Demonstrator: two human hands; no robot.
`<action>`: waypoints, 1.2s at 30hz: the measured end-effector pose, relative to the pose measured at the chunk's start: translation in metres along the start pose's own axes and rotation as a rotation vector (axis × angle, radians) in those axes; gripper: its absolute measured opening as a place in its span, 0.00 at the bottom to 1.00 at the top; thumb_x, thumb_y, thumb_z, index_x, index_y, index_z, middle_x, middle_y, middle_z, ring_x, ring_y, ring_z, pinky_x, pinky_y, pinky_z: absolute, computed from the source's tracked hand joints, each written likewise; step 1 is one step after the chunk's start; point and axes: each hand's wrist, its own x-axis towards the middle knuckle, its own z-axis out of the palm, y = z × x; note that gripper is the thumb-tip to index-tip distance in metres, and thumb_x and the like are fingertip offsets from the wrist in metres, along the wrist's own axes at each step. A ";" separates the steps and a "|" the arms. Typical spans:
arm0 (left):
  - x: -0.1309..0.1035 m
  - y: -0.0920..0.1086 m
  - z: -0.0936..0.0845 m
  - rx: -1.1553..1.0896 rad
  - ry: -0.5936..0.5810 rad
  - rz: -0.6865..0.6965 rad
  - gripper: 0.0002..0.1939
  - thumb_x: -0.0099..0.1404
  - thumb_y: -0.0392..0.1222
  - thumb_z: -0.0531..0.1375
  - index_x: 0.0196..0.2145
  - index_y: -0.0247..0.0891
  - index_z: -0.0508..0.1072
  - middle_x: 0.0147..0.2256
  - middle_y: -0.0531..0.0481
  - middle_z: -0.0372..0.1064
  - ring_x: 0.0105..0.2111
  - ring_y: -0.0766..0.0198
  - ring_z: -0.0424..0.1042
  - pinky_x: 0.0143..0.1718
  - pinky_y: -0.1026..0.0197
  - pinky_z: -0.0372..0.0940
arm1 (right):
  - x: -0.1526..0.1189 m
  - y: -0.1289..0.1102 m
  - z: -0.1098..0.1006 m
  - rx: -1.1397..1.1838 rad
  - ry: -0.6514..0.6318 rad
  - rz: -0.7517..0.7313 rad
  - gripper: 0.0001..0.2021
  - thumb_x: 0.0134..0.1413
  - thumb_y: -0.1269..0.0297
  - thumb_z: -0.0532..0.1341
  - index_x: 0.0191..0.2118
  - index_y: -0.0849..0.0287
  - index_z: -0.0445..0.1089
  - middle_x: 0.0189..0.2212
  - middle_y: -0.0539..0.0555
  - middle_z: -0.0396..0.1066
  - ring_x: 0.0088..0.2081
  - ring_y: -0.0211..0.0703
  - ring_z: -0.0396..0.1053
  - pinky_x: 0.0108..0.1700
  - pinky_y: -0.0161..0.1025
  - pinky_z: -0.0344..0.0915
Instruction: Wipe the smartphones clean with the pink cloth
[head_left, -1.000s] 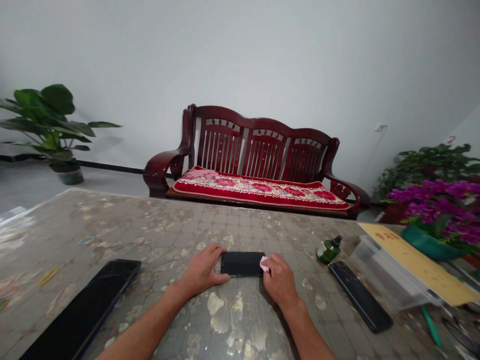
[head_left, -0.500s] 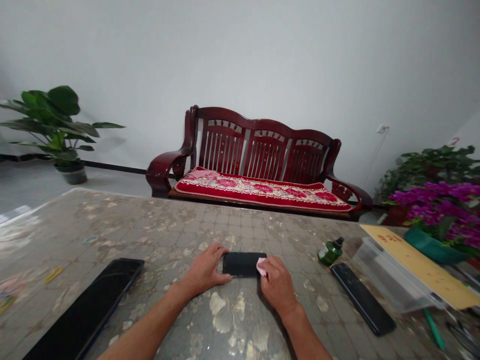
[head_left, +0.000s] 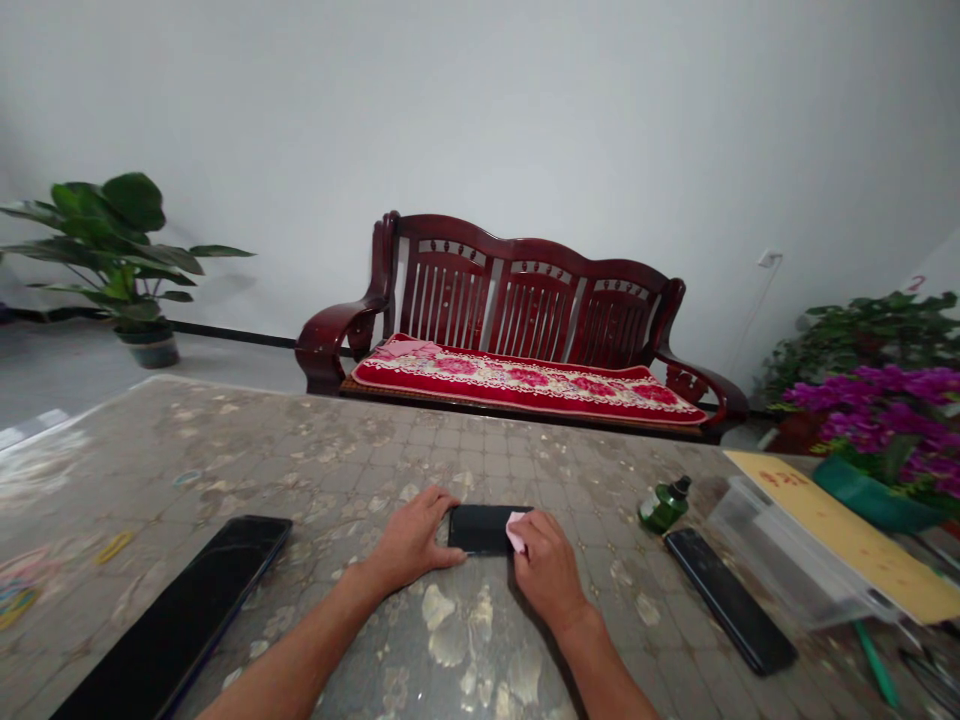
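A dark phone [head_left: 480, 530] lies flat and crosswise on the patterned table [head_left: 442, 640]. My left hand [head_left: 416, 535] has its thumb and fingers spread around the phone's left end, touching its edges. In my right hand [head_left: 546, 562] a small pink cloth [head_left: 515, 532] is pinched, pressed on the right part of the phone's screen. The phone's right end is partly hidden by that hand. To the right lies another black phone [head_left: 729, 598], with a small green bottle [head_left: 664, 504] just behind it.
A large black device [head_left: 176, 620] lies at the left, near rubber bands [head_left: 114, 547]. On the right are a clear plastic box [head_left: 787, 560] under a yellow envelope [head_left: 847, 530], a green-handled tool [head_left: 876, 665] and a flower pot [head_left: 874, 492]. Behind the table stands a wooden bench [head_left: 525, 300].
My right hand and the pink cloth have moved slightly left along the phone's screen. My left hand keeps its place at the phone. The whole view has shifted a little.
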 end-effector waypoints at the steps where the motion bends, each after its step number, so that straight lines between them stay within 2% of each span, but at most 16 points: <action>1: 0.000 -0.001 0.000 0.001 0.000 0.002 0.28 0.53 0.47 0.68 0.51 0.41 0.70 0.49 0.45 0.68 0.48 0.52 0.70 0.50 0.55 0.65 | 0.001 0.004 0.000 -0.025 0.015 0.022 0.16 0.46 0.83 0.55 0.35 0.56 0.72 0.33 0.54 0.69 0.40 0.46 0.64 0.45 0.39 0.61; 4: 0.000 -0.001 0.000 0.000 -0.003 0.002 0.28 0.54 0.47 0.69 0.51 0.41 0.69 0.50 0.45 0.67 0.49 0.52 0.70 0.50 0.55 0.64 | 0.002 0.005 0.000 -0.060 0.013 0.035 0.15 0.47 0.83 0.56 0.35 0.56 0.72 0.34 0.54 0.69 0.41 0.46 0.64 0.45 0.39 0.61; 10: 0.001 0.001 -0.002 -0.003 -0.016 -0.006 0.28 0.54 0.48 0.69 0.51 0.42 0.69 0.50 0.45 0.67 0.49 0.51 0.70 0.50 0.55 0.64 | 0.004 -0.021 0.001 0.012 -0.090 -0.078 0.13 0.51 0.80 0.58 0.39 0.56 0.71 0.38 0.53 0.69 0.43 0.46 0.65 0.46 0.38 0.62; 17: 0.000 0.000 -0.002 -0.010 -0.025 -0.013 0.28 0.55 0.50 0.68 0.52 0.43 0.69 0.51 0.44 0.67 0.50 0.50 0.70 0.51 0.54 0.64 | 0.006 0.001 0.001 -0.123 -0.012 0.014 0.14 0.54 0.80 0.57 0.40 0.55 0.72 0.38 0.54 0.71 0.41 0.47 0.65 0.44 0.41 0.61; 25: 0.001 -0.001 0.000 -0.009 -0.009 0.007 0.28 0.55 0.50 0.69 0.52 0.42 0.70 0.50 0.44 0.67 0.49 0.50 0.70 0.51 0.54 0.64 | 0.007 -0.024 0.000 -0.050 -0.109 -0.071 0.09 0.57 0.75 0.60 0.41 0.54 0.72 0.40 0.53 0.71 0.43 0.47 0.64 0.45 0.41 0.61; 32: 0.000 0.000 0.000 -0.013 -0.020 -0.015 0.28 0.55 0.51 0.68 0.52 0.43 0.70 0.51 0.45 0.67 0.49 0.49 0.70 0.50 0.53 0.64 | 0.007 -0.005 -0.001 -0.152 -0.022 -0.013 0.09 0.60 0.75 0.58 0.40 0.55 0.72 0.38 0.54 0.72 0.41 0.47 0.65 0.44 0.42 0.60; 36: 0.001 -0.001 0.000 -0.007 -0.014 -0.012 0.29 0.54 0.52 0.69 0.52 0.43 0.70 0.51 0.45 0.67 0.49 0.49 0.71 0.50 0.53 0.65 | 0.007 -0.014 -0.001 -0.137 -0.063 -0.042 0.08 0.59 0.74 0.60 0.40 0.54 0.72 0.39 0.53 0.72 0.42 0.47 0.64 0.44 0.41 0.60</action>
